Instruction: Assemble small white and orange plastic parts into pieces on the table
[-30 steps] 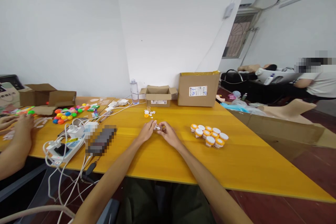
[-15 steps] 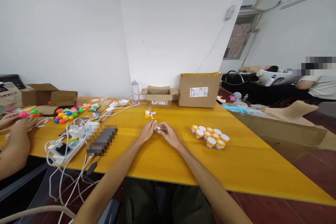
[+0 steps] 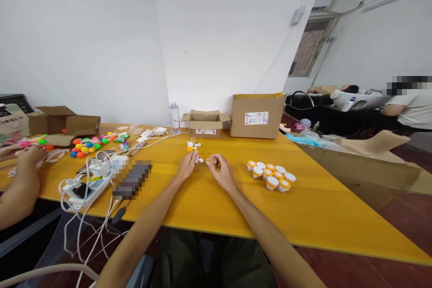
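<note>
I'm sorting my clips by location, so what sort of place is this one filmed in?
Probably a makeshift workroom for hand assembly or packing. A long yellow table carries a cluster of orange-and-white capped jars, open cardboard boxes and a power strip with chargers, and another person's hand works beside coloured balls.

The room has plain white walls (image 3: 84, 31) that meet in a corner behind a long yellow wooden table (image 3: 320, 207). The floor (image 3: 388, 270) is dark red. On the right there is a window with a metal grille (image 3: 307, 51), an air conditioner (image 3: 323, 0) above it, and a dark couch (image 3: 337, 114) near the far wall.
</note>
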`<state>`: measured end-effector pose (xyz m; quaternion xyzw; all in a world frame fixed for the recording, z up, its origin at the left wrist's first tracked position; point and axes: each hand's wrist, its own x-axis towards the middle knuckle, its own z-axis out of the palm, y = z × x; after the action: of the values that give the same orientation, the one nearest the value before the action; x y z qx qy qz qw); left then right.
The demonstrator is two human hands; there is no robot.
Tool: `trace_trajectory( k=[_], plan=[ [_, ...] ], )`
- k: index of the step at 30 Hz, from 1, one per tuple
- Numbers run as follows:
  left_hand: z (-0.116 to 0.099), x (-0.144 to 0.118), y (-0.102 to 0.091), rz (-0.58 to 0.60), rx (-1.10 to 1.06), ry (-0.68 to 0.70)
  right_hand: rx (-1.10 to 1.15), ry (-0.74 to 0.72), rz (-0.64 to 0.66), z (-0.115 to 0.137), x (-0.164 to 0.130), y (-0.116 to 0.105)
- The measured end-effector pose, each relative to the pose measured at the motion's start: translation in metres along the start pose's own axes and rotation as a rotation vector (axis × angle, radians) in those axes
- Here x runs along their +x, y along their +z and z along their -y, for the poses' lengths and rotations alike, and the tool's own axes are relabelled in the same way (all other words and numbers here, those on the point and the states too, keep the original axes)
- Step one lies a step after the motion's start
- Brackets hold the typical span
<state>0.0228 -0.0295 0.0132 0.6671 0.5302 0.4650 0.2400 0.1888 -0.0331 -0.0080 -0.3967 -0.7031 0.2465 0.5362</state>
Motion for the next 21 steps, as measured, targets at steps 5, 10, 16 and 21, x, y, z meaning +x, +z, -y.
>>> trace_trajectory(
  k=[5,10,16,21],
  plan=[
    [0.001,0.002,-0.003,-0.138,-0.039,-0.034,-0.158,0.049,0.146,-0.011,-0.001,0.004],
    [0.004,0.002,-0.004,-0.249,-0.145,-0.062,-0.26,0.042,0.226,-0.013,0.0,0.005],
    [-0.002,-0.001,0.001,-0.3,-0.312,-0.045,-0.411,0.057,0.29,-0.01,0.001,0.007],
    [-0.008,-0.006,0.006,-0.241,-0.316,0.003,-0.434,-0.001,0.298,-0.01,0.003,0.017]
  ],
)
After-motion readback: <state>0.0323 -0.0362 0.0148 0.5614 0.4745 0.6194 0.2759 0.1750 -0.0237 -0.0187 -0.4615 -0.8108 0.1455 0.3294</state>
